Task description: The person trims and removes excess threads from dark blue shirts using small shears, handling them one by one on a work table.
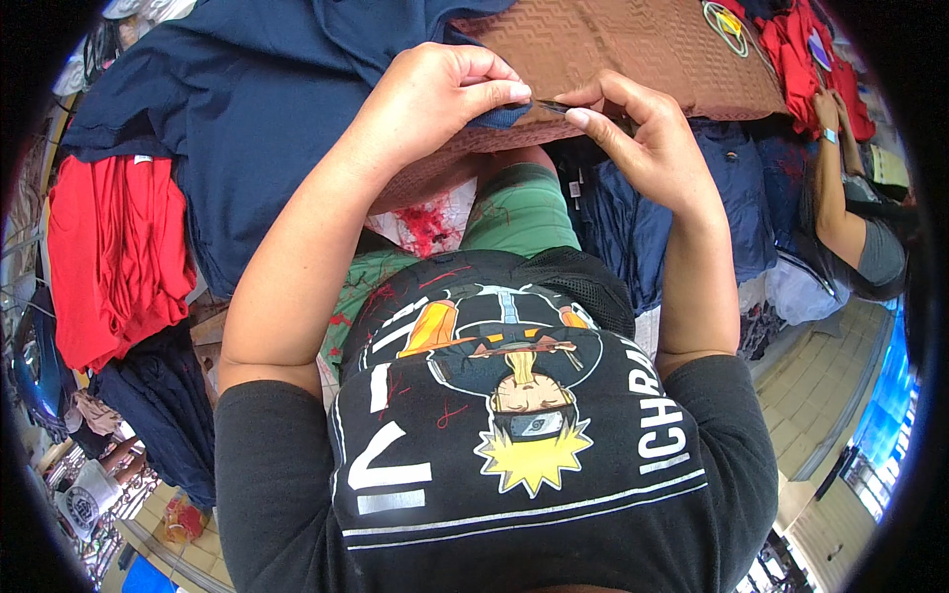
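Observation:
My left hand point(445, 87) is closed at the fingertips, pinching the ribbed edge of a navy blue garment point(277, 74). That garment spreads over the left of the work surface and hangs down its front. In my right hand point(647, 133), thumb and forefinger grip a small dark pointed tool point(554, 105). Its tip points left, close to the pinched edge; I cannot tell whether it touches the cloth. Under both hands lies a brown patterned table cover point(633, 44).
Red garments point(119, 257) hang at the left, and more navy clothes point(682, 212) lie right of my legs. A looped pale cord point(727, 30) rests at the table's far right. Another person's arm point(835, 183) reaches red cloth point(799, 64) there. Red thread scraps dot my clothes.

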Demonstrator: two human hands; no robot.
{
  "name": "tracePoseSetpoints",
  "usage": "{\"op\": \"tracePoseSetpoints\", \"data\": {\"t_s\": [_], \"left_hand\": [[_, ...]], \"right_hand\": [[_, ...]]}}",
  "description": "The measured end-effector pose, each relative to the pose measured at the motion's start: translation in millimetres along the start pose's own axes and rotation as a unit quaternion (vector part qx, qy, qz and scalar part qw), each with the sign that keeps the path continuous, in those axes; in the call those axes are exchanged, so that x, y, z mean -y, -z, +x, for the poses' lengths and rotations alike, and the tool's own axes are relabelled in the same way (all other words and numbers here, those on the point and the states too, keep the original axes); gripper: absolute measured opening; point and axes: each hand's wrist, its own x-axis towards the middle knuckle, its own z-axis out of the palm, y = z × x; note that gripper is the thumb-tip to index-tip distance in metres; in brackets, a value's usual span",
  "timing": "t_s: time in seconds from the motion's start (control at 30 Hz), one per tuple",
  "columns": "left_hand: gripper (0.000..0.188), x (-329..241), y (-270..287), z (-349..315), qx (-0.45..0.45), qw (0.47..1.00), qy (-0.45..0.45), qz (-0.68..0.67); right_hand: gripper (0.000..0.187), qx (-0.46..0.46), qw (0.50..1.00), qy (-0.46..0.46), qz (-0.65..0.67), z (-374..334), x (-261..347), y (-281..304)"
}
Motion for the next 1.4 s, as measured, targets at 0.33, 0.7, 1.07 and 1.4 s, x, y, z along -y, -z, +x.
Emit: {"op": "tracePoseSetpoints", "data": {"t_s": [0.33,0.7,1.07,1.4], "left_hand": [[0.022,-8.1,-1.3,-2.8,-0.005,1.000,-0.003,0.028],[0.021,-6.9,-6.7,-5.0,-0.044,0.997,-0.024,0.066],[0.021,-4.5,-9.6,-5.7,-0.055,0.996,-0.025,0.064],[0.019,-33.7,47.5,-12.8,0.005,0.927,-0.364,0.094]], "right_hand": [[0.016,0.020,1.000,0.011,-0.013,7.0,7.6,-7.5],[0.016,0.010,1.000,0.009,-0.027,4.0,5.5,-8.4],[0.016,-0.003,0.998,0.013,-0.061,2.5,8.9,-12.7],[0.015,-0.024,0.996,0.023,-0.083,4.2,4.9,2.7]]}}
